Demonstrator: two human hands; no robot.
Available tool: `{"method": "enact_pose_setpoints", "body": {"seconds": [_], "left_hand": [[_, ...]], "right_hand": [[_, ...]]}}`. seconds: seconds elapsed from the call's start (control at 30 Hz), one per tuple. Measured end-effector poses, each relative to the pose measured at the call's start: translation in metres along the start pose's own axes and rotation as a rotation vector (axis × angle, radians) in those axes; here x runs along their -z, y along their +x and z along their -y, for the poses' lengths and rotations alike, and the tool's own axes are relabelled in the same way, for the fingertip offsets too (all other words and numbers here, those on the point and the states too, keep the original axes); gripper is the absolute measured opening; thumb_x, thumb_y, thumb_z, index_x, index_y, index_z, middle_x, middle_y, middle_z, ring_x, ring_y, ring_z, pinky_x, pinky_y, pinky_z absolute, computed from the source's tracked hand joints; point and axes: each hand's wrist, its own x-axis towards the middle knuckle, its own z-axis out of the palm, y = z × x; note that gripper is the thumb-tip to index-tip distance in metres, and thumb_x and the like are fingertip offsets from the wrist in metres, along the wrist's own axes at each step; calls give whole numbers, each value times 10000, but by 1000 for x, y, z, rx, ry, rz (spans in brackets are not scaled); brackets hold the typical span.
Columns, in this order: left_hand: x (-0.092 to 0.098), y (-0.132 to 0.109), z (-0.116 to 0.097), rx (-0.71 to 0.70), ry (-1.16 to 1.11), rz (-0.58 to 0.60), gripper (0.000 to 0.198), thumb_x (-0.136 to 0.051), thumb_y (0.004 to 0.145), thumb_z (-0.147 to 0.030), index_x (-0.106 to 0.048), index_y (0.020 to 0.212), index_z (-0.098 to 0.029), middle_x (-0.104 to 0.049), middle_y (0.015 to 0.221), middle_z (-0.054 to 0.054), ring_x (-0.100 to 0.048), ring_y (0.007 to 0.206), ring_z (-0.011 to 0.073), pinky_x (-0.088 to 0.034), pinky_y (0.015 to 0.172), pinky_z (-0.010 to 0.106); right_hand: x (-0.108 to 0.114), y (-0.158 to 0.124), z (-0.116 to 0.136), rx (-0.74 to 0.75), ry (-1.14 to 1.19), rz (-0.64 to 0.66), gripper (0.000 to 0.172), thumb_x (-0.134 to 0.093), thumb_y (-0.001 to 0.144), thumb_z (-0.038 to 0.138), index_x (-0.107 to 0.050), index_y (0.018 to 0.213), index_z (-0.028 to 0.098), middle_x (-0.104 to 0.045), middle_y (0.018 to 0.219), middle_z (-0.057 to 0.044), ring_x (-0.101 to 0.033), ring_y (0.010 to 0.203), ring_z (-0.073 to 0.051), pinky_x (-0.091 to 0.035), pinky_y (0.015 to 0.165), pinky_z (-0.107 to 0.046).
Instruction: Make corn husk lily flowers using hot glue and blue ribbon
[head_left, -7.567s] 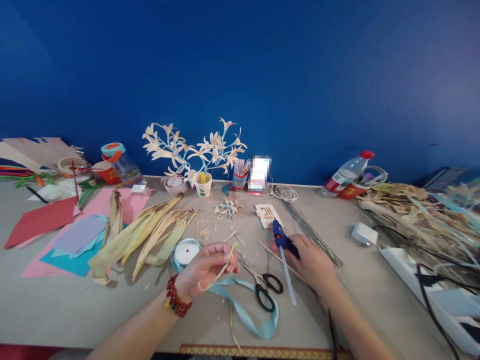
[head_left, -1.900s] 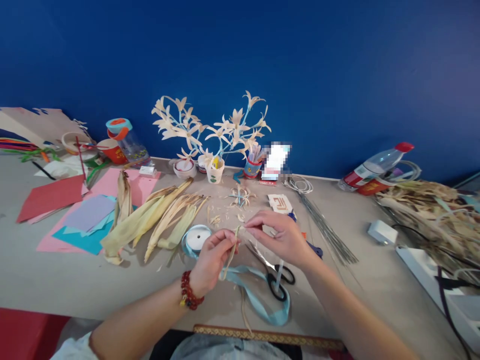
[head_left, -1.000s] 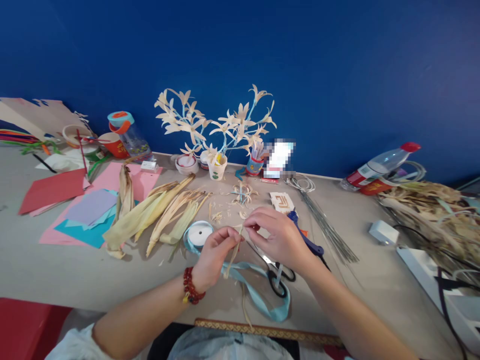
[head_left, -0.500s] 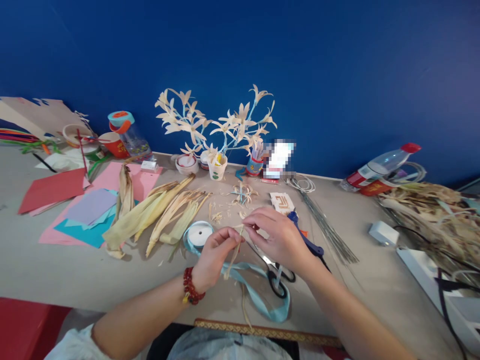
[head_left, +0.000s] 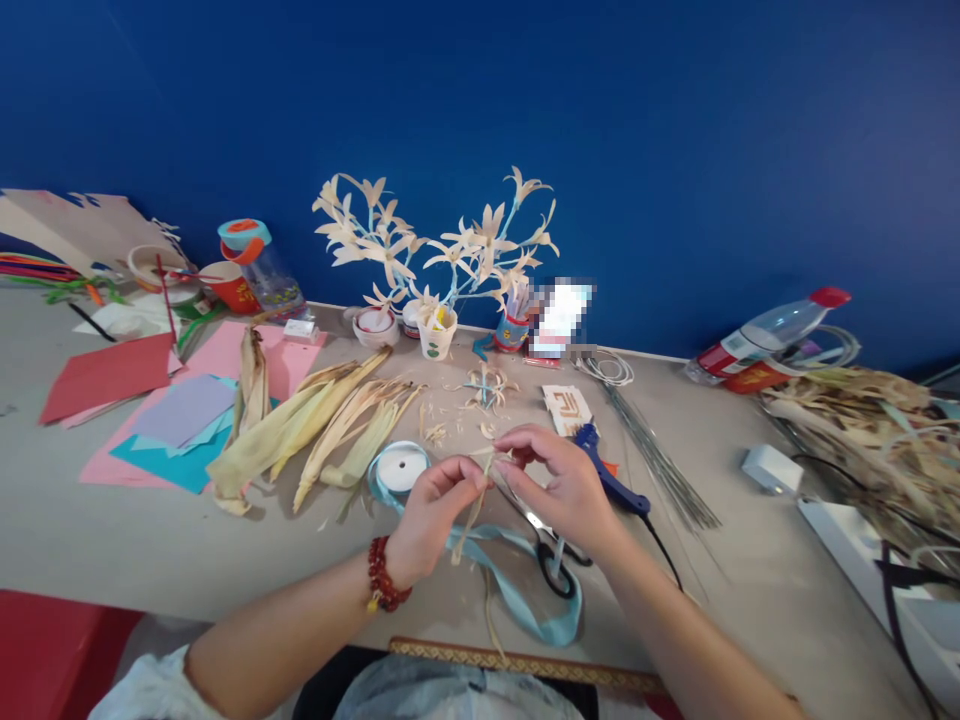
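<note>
My left hand [head_left: 442, 505] pinches a thin pale strip of corn husk [head_left: 466, 527], whose lower end hangs down beneath my fingers. Close beside it, my right hand [head_left: 555, 485] has thumb and fingertips closed at the strip's upper end. Below my hands lie black-handled scissors [head_left: 556, 570], partly covered by my right hand, and a loose loop of light blue ribbon [head_left: 517, 597]. The white ribbon spool [head_left: 400, 467] rests just left of my fingers. Past my right hand is a blue glue gun [head_left: 615, 485] with a black cord.
Corn husks [head_left: 300, 430] and coloured paper [head_left: 180, 410] spread over the left side. Husk flowers on blue stems stand in a white cup [head_left: 437, 335] by the wall. Rightward lie grey wires [head_left: 664, 450], a plastic bottle [head_left: 776, 330], a power strip [head_left: 847, 540] and dried husks [head_left: 862, 420].
My right hand has shifted slightly down, and its fingers have changed their bend at the strip's upper end. My left hand stays nearly in place. The whole view has moved slightly.
</note>
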Motion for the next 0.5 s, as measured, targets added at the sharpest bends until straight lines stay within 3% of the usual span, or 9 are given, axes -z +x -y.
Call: {"method": "enact_pose_setpoints", "body": {"seconds": [0.5], "left_hand": [[0,0,1,4,67,-15,202,-717,780,-320,-611,702,-167,-542,668,-21,-438,603,93,-341,583,220]], "right_hand": [[2,3,2,20,-74,30,86,-613,861,154,-656,907,214,-707,865,-22,-636,707,-154,-494,693,-289]]}}
